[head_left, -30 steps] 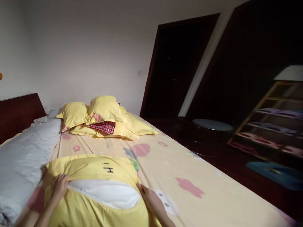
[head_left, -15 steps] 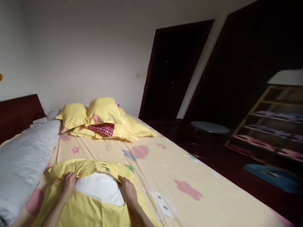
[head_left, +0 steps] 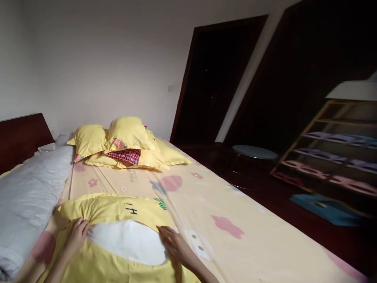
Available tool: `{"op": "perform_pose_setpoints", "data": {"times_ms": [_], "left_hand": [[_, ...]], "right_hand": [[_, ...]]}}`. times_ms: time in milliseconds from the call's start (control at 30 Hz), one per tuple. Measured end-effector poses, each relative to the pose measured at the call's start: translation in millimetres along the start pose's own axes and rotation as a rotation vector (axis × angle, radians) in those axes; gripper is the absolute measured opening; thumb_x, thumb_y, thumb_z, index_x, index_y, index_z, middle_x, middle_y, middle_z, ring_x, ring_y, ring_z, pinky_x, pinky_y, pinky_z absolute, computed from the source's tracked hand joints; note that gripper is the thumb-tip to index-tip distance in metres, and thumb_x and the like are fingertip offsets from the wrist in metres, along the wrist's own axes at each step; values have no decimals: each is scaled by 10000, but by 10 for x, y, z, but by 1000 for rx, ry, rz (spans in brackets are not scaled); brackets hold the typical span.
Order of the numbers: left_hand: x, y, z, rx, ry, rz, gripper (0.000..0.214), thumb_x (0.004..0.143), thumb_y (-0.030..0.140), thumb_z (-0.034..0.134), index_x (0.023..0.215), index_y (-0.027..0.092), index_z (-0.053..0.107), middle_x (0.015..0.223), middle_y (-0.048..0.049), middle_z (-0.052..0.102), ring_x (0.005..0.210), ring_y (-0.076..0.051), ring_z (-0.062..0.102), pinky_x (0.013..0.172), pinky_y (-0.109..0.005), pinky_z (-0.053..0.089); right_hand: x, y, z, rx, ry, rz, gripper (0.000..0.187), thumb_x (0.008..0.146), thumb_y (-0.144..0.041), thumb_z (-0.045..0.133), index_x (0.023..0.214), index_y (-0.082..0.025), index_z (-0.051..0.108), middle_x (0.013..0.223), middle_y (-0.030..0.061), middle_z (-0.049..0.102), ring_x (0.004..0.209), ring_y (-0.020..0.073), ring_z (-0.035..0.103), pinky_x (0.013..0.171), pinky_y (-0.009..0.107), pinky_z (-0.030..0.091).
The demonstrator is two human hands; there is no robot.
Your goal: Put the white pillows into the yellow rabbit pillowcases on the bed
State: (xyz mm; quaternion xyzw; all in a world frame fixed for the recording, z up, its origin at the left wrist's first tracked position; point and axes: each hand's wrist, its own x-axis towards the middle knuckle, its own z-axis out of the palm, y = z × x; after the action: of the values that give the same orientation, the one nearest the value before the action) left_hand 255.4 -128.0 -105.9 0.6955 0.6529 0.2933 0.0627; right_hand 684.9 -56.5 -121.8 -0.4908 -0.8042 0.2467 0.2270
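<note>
A yellow pillowcase (head_left: 141,206) with "Hi" lettering and a green leaf print lies at the near end of the bed. Through its wide opening a white pillow (head_left: 129,239) shows. My left hand (head_left: 79,232) is closed on the left side of the opening's far edge, pinching the cloth into folds. At the right corner of the opening, my right hand (head_left: 173,241) has its fingertips closed on the same edge. The near part of the pillowcase lies between my forearms and runs out of the bottom of the view.
Several yellow pillows (head_left: 126,133) are heaped at the bed's far end, with red plaid cloth among them. A grey-white quilt (head_left: 26,196) lies along the left by the headboard (head_left: 25,139). Beyond the printed sheet (head_left: 206,188) stand a round table (head_left: 255,152) and a rack (head_left: 312,122).
My right hand has moved right along the edge, and the opening is stretched wider and flatter. My left hand has shifted slightly left. The view has turned a little.
</note>
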Motion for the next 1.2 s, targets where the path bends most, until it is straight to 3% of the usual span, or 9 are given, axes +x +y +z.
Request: {"op": "perform_pose_setpoints", "data": {"times_ms": [100, 233, 400, 533, 633, 700, 833, 1033, 1200], "left_hand": [[-85, 291, -159, 26, 41, 155, 378, 941, 283, 383, 1211, 211, 637, 1130, -120, 668, 1112, -230, 604, 986, -387, 479], [-186, 678, -154, 31, -272, 304, 355, 893, 373, 530, 1220, 262, 611, 1187, -84, 655, 1132, -242, 578, 1011, -386, 454], [-157, 838, -275, 112, -526, 109, 238, 847, 426, 595, 852, 204, 679, 903, -59, 711, 922, -236, 638, 849, -339, 475], [-87, 860, -660, 29, -413, 221, 331, 912, 390, 511, 658, 195, 595, 759, -21, 652, 810, -156, 615, 762, -263, 448], [-47, 787, -588, 5, -226, 296, 294, 930, 361, 472, 726, 203, 611, 990, -55, 669, 966, -169, 609, 857, -289, 458], [-42, 668, -283, -5, -173, 308, 276, 936, 329, 442, 771, 216, 632, 1083, -67, 679, 1027, -184, 615, 897, -309, 464], [-10, 435, 306, -45, -79, 95, 342, 947, 301, 355, 727, 218, 603, 672, -26, 642, 672, -159, 623, 633, -253, 441], [214, 518, -65, -143, -1, 75, 404, 980, 422, 285, 779, 213, 566, 649, 2, 586, 629, -122, 584, 621, -222, 394], [-27, 625, 47, 130, -307, -52, 324, 930, 350, 377, 824, 247, 666, 682, -71, 673, 730, -256, 690, 657, -346, 449]], "right_hand": [[-225, -158, -231, 105, 7, -50, 434, 918, -466, 440, 1216, -245, 664, 1287, 136, 621, 1196, 299, 557, 1033, 434, 420], [-374, -519, -161, -72, -147, -20, 313, 766, -415, 649, 1013, -228, 694, 1054, 106, 689, 1001, 298, 607, 931, 449, 442], [-330, -885, -314, -286, -254, -40, 41, 679, -226, 659, 672, -211, 622, 825, 46, 671, 874, 252, 609, 925, 452, 395], [-273, -939, -633, -123, -103, -183, 214, 873, -370, 537, 747, -230, 639, 1086, 95, 656, 1013, 255, 585, 919, 398, 428], [-139, -855, -349, -50, 39, -184, 310, 938, -416, 424, 888, -230, 667, 1289, 123, 606, 1165, 282, 546, 976, 412, 415], [-30, -775, 42, -15, 7, -104, 307, 929, -383, 407, 873, -221, 662, 1127, 116, 693, 1071, 278, 609, 925, 398, 446], [104, -685, 426, 7, 21, 70, 355, 932, -389, 347, 716, -218, 570, 714, 51, 684, 693, 227, 643, 662, 321, 454], [65, -727, -51, -19, 311, -60, 407, 962, -491, 321, 751, -220, 540, 630, 22, 607, 581, 177, 565, 596, 275, 393], [-21, -699, 427, -135, 117, 73, 347, 912, -416, 377, 713, -218, 582, 751, 68, 695, 708, 222, 642, 661, 311, 430]]}}
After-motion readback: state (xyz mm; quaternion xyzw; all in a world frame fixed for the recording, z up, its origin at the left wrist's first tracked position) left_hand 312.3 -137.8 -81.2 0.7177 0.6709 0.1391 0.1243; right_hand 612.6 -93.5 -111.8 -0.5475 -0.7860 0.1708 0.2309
